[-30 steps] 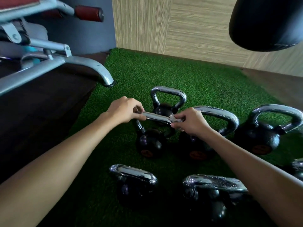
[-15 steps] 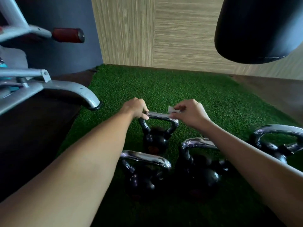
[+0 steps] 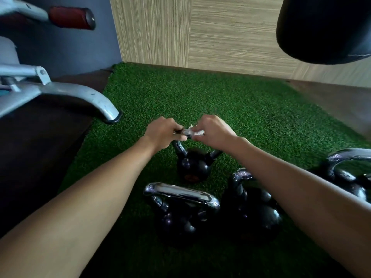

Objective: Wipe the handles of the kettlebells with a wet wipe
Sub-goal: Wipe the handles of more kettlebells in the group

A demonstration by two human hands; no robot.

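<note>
A small black kettlebell (image 3: pixel 193 164) with a chrome handle stands on the green turf at the centre. My left hand (image 3: pixel 163 133) grips the left end of its handle. My right hand (image 3: pixel 213 131) pinches a white wet wipe (image 3: pixel 195 132) against the top bar, close beside the left hand. Most of the bar is hidden under both hands. Nearer to me stand two larger kettlebells, one at the front (image 3: pixel 178 213) and one to its right (image 3: pixel 253 209). Another kettlebell (image 3: pixel 347 173) sits at the right edge.
The green turf mat (image 3: pixel 200 97) runs back to a wood-panel wall. A grey metal bench leg (image 3: pixel 84 97) rests at the mat's left edge, with a red padded roller (image 3: pixel 70 17) above. A black punching bag (image 3: pixel 325 27) hangs at the top right.
My right hand has slid the wipe leftward along the handle toward my left hand. The view has shifted so the nearer kettlebells sit lower in frame.
</note>
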